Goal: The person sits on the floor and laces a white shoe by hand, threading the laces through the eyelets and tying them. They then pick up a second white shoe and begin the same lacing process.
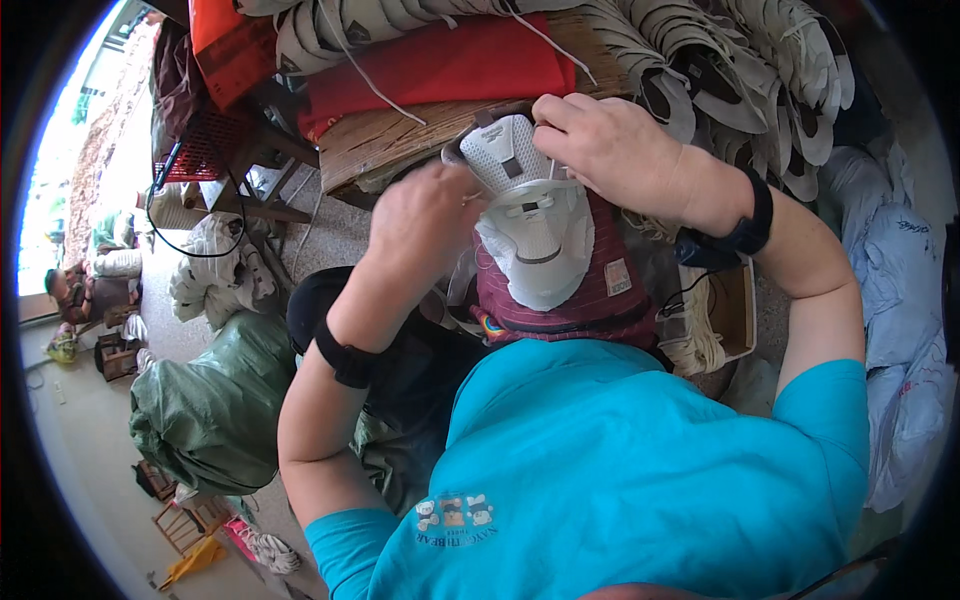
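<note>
A white shoe upper point(540, 262) lies over my lap on a maroon striped cloth point(600, 235). Its perforated tongue point(492, 158) points away from me toward the table edge. My left hand point(425, 210), slightly blurred, is closed at the left side of the upper's lacing opening, with a thin white strand at its fingertips. On the far right side of the opening, my right hand point(615, 150) pinches a white shoelace point(552, 172) that runs down to the upper. The fingertips of both hands are partly hidden.
Ahead stands a wooden table point(390, 145) with red cloth point(430, 85) and rows of stacked shoe uppers point(400, 30). More uppers point(740, 70) hang at the right. A box of cord point(700, 335) sits by my right side; a green sack point(215, 400) lies left, pale bags point(900, 290) right.
</note>
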`<state>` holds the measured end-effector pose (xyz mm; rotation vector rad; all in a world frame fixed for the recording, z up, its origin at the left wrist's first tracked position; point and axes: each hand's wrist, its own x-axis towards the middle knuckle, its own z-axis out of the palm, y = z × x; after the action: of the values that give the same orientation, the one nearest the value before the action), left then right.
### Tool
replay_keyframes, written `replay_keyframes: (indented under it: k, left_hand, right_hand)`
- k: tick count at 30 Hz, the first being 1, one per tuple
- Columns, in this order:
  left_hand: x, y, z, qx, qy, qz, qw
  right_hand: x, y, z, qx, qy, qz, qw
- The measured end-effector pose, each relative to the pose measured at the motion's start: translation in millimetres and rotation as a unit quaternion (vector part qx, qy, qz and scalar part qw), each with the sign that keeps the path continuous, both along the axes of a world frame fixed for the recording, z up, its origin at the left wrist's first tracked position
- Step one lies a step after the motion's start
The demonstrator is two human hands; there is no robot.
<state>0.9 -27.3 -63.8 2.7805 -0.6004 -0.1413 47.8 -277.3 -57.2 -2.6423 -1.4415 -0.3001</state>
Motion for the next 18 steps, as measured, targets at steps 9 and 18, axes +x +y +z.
replay_keyframes:
  k: [9, 18]
  left_hand:
    - [23.5, 16.8, -3.3, -0.073, -0.057, -0.141, 0.986]
    - [18.9, 7.6, -32.6, -0.150, -0.107, -0.087, 0.979]
  right_hand:
    - [15.2, -9.3, -5.4, 0.002, 0.155, 0.001, 0.988]
    - [13.4, -5.0, -41.2, 0.197, 0.368, -0.129, 0.899]
